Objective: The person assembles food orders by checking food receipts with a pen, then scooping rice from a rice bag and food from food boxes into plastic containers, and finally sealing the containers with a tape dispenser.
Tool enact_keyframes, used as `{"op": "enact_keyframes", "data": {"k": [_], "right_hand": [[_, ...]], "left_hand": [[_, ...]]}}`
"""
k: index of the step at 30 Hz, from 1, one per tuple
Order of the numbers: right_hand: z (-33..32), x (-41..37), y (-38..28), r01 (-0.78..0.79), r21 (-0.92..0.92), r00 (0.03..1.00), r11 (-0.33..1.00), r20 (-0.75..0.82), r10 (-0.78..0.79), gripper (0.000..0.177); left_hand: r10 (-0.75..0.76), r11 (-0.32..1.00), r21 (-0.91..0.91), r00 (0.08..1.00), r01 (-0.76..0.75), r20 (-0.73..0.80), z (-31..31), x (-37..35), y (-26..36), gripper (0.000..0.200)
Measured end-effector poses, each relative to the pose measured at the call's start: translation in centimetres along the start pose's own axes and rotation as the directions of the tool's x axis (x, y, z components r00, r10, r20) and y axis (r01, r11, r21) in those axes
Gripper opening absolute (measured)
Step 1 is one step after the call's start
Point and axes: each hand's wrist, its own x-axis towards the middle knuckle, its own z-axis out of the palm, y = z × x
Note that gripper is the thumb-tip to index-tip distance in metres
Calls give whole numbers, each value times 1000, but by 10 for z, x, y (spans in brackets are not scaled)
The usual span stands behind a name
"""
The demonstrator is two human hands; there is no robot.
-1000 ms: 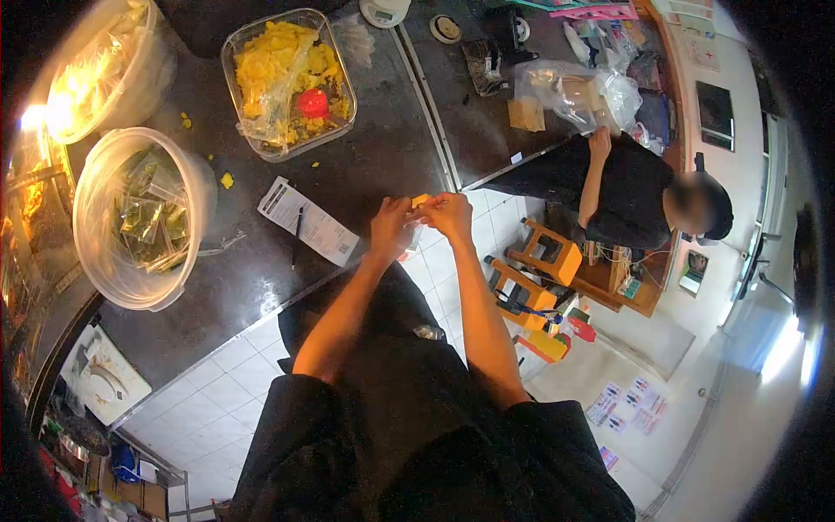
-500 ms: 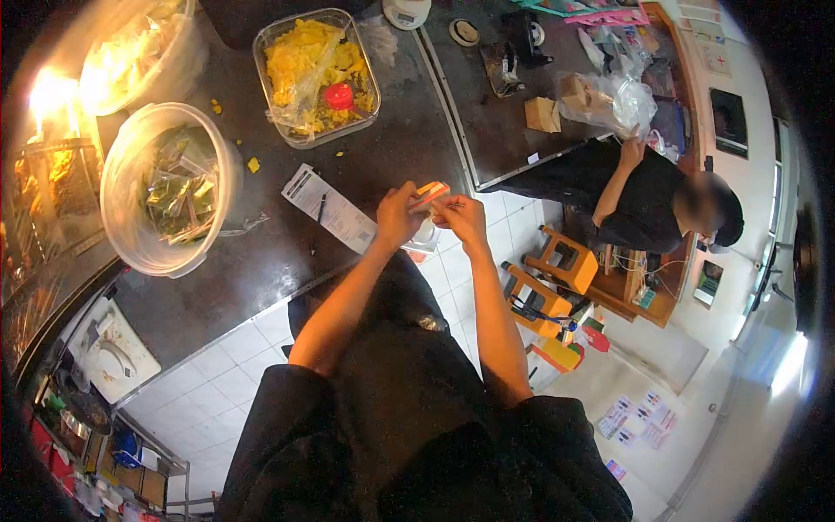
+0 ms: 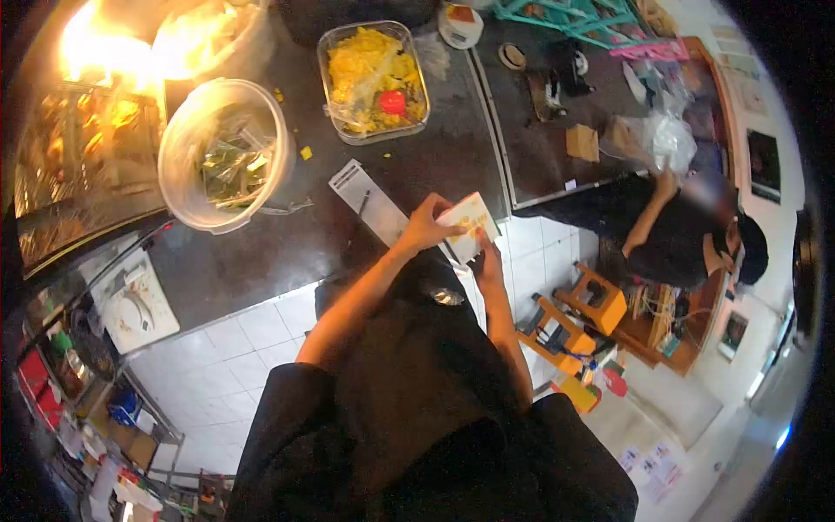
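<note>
Turned flat since earlier, the printed packet [image 3: 470, 224] sits between our left fingers [image 3: 446, 228] and right fingers [image 3: 484, 241], both nearly closed.

The tub [image 3: 178, 161] at left is translucent, smooth plastic; the counter [image 3: 261, 261] looks dark and glossy; 2 stools [image 3: 600, 297] at right look like orange plastic; the receipt [image 3: 376, 209] is paper.

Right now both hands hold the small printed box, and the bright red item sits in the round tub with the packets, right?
Not quite: the bright red item is in the rectangular container with the yellow food, not the round tub, per the head view. Both hands, left and right, do hold the small printed box.
</note>
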Motion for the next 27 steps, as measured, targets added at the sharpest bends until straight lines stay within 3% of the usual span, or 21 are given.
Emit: {"op": "enact_keyframes", "data": {"k": [1, 3, 5, 7, 9, 11, 12, 13, 14, 15, 16, 18, 19, 20, 21, 22, 23, 24, 25, 26, 27], "right_hand": [[-13, 14, 3, -22, 25, 1000, 999, -8, 22, 53], [-45, 42, 0, -29, 25, 996, 999, -83, 31, 52], [-73, 74, -16, 56, 93, 997, 994, -51, -52, 53], [-125, 130, -21, 133, 142, 988, 981, -96, -121, 53], [-134, 147, -59, 164, 119, 975, 979, -173, -142, 53], [-153, 188, -82, 213, 175, 971, 961, -143, -189, 55], [-200, 239, -73, 463, -256, 874, 848, -25, -485, 56], [-185, 226, -87, 264, 79, 960, 961, -119, -253, 59], [-167, 212, -102, 96, 442, 979, 892, -205, -4, 63], [-153, 216, -103, 87, 450, 868, 889, -472, 154, 72], [-146, 215, -91, 76, 318, 873, 945, -479, 91, 66], [-112, 197, -40, 159, -237, 948, 958, -235, -215, 53], [-78, 178, -13, 201, -421, 966, 885, -66, -251, 46], [-19, 144, 4, 298, -659, 950, 690, 136, -280, 36], [5, 138, 41, 541, -533, 833, 651, 449, -325, 35], [57, 102, 41, 503, -548, 835, 668, 507, -212, 39], [63, 106, 44, 510, -539, 825, 670, 528, -203, 39], [74, 111, 51, 615, -670, 776, 415, 608, -168, 38], [92, 111, 64, 691, -710, 722, 132, 681, -119, 38], [85, 121, 67, 640, -711, 767, 293, 618, -176, 37], [80, 115, 43, 588, -746, 803, 311, 584, -118, 38]], "left_hand": [[3, 1000, 3, 1000, -2, -27, -7, 2, 0, 43], [144, 970, 228, 959, -88, -244, -36, -7, -5, 40], [-110, 926, 305, 933, 221, -343, -96, -21, -40, 38], [3, 868, 419, 842, 266, -539, -129, -51, -45, 35], [-21, 832, 444, 817, 334, -576, -131, -66, -42, 35], [-30, 791, 472, 795, 389, -606, -126, -65, -38, 35], [-15, 744, 525, 796, 413, -605, -119, -62, -38, 35], [-6, 693, 573, 798, 438, -602, -114, -62, -46, 35], [11, 676, 576, 775, 460, -631, -110, -61, -55, 35], [-8, 672, 567, 771, 476, -637, -103, -67, -59, 35], [13, 670, 559, 746, 488, -666, -101, -63, -58, 32], [61, 629, 587, 721, 509, -690, -100, -59, -58, 24], [61, 629, 580, 710, 518, -701, -99, -59, -61, 24], [75, 637, 567, 690, 522, -720, -98, -59, -66, 21], [86, 646, 552, 668, 528, -739, -95, -60, -72, 18], [85, 643, 543, 655, 540, -751, -92, -61, -78, 18], [80, 652, 552, 676, 520, -732, -91, -59, -83, 15], [83, 656, 561, 691, 505, -718, -92, -58, -88, 13], [227, 684, 616, 690, 390, -688, -89, -57, -96, 12], [96, 707, 561, 726, 431, -681, -85, -55, -86, 13], [81, 573, 590, 678, 568, -731, -77, -50, -87, 14]]}}
